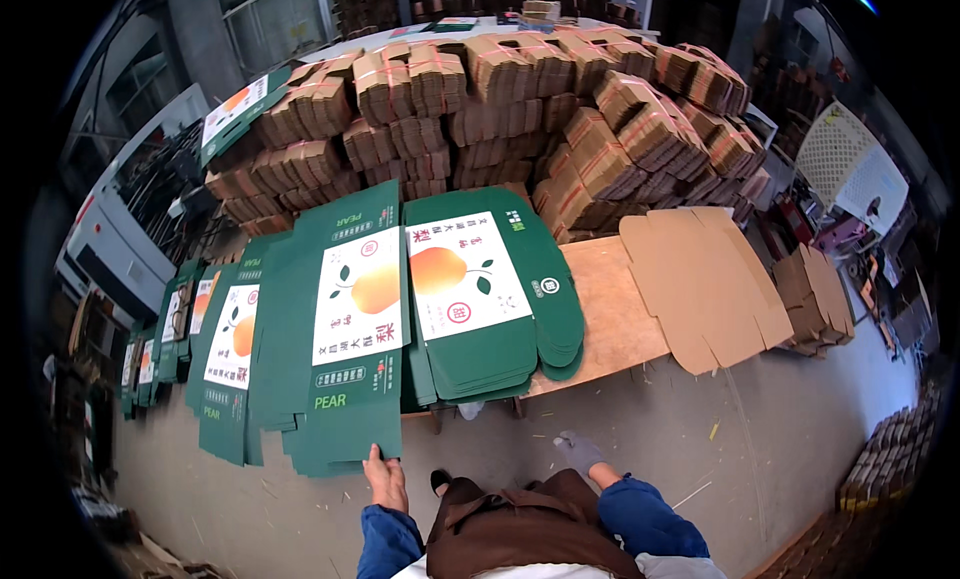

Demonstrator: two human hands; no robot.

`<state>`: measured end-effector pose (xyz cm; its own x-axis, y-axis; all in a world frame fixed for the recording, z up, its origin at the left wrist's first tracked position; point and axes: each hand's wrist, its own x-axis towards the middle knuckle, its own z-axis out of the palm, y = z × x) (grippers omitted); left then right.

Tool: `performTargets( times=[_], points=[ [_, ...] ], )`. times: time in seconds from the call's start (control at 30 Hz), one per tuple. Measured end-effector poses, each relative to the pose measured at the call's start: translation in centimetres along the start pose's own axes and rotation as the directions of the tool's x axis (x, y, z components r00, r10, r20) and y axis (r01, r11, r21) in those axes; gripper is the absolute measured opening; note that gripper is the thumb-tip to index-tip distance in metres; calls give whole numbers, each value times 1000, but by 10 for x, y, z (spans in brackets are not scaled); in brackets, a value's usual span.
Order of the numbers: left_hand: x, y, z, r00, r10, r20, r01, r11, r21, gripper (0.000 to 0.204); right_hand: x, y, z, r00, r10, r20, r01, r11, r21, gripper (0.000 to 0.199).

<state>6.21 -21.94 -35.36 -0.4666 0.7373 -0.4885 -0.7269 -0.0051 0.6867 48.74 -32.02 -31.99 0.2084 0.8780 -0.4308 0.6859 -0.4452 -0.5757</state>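
In the head view, we stand at a long wooden desk (610, 309) stacked with flat green carton blanks printed with a pear picture. Our left hand (385, 482) is bare and reaches forward; its fingers pinch the near bottom edge of the top green blank (345, 379) of the stack in front of us, so this grip is closed on that sheet. The blank lies flat on its pile and overhangs the desk's near edge toward us. Our right hand (578, 449), in a grey glove, hangs free above the floor (700, 449), well apart from the desk; its fingers look loosely curled and it holds nothing.

A second green stack (480, 299) lies just to the right of the held one, and more green blanks (225, 349) fan out to the left. Behind them rise bundles of brown cardboard inserts (520, 109), and a plain brown blank (700, 279) lies at the desk's right end.

We judge the step in hand to be taking one blank off the pile. Next, we would need to separate only the top sheet and bring the right hand in to support its far side.
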Motion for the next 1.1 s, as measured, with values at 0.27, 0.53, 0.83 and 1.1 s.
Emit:
performTargets(
  times=[0.27,0.53,0.83,1.1],
  points=[
    [-21,-34,25,1000,-17,-22,13,989,-145,34,23,-7,14,989,-129,74,126,991,43,49],
    [-25,-51,7,962,-189,-198,188,982,-24,26,63,-111,27,906,-302,296,281,953,114,48],
    [-34,-52,-53,828,176,533,-525,578,624,52,119,-114,0,879,-294,374,297,954,53,58],
    [-122,-16,139,855,-438,276,-268,81,960,48,141,63,-149,995,33,-91,-18,987,161,50]
  ],
)
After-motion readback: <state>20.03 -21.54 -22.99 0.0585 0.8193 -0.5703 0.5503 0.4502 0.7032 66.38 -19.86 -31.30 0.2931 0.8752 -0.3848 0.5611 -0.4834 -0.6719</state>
